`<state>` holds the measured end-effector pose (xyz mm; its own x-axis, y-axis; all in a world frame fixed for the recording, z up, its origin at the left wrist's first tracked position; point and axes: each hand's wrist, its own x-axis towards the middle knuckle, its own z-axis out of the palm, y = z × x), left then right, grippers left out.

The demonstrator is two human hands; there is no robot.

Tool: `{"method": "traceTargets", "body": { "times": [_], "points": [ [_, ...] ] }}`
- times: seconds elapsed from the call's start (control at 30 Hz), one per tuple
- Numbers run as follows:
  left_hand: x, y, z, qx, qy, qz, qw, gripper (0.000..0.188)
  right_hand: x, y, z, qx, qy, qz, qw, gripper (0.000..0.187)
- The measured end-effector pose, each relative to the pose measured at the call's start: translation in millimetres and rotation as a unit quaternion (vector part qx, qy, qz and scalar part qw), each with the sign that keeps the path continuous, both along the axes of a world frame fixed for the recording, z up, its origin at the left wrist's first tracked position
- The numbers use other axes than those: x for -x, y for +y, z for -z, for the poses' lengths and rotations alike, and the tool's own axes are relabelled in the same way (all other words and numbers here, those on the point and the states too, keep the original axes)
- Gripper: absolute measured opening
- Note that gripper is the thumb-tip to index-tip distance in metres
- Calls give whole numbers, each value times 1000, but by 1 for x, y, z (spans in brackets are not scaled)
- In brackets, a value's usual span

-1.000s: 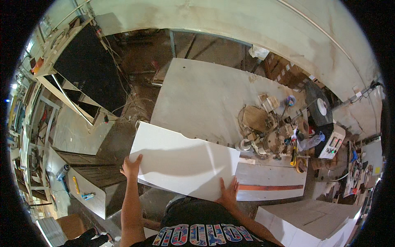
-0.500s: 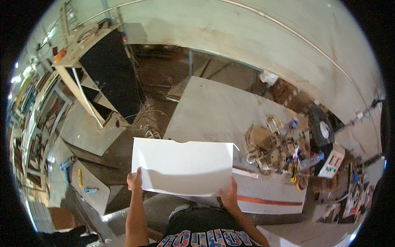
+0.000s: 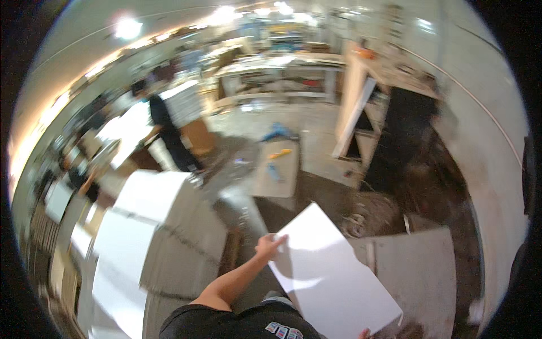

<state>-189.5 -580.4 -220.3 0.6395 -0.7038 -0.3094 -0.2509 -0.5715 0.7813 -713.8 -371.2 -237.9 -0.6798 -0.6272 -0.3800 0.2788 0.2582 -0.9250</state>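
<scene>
If it swings fast, the white board (image 3: 334, 271) pinched in the left hand (image 3: 270, 247) could bump the pile (image 3: 161, 246) left of that hand; the right hand's (image 3: 365, 334) grip I can't tell.

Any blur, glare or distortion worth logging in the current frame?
Head view: the far workbench is blurred; the ceiling lamp is blown out; bright and shaded patches cross the white panel; fisheye distortion curves the wall pipe; the corners are black.
</scene>
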Motion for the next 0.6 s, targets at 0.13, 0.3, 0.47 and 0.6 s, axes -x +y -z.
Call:
{"method": "traceTargets", "body": {
  "times": [0.13,0.3,0.47,0.6],
  "points": [
    [-19,79,-41,30,52,13,998,71,-20,-40,-42,10,4,-91,996,32],
    [-46,181,-122,77,122,-16,989,55,-48,-61,-82,25,2,-183,983,39],
    [-94,278,-190,233,155,-62,958,52,-86,-65,-120,45,-4,-247,968,48],
    [-142,343,-232,302,167,-116,931,53,-125,-61,-147,57,-7,-285,957,55]
  ]
}}
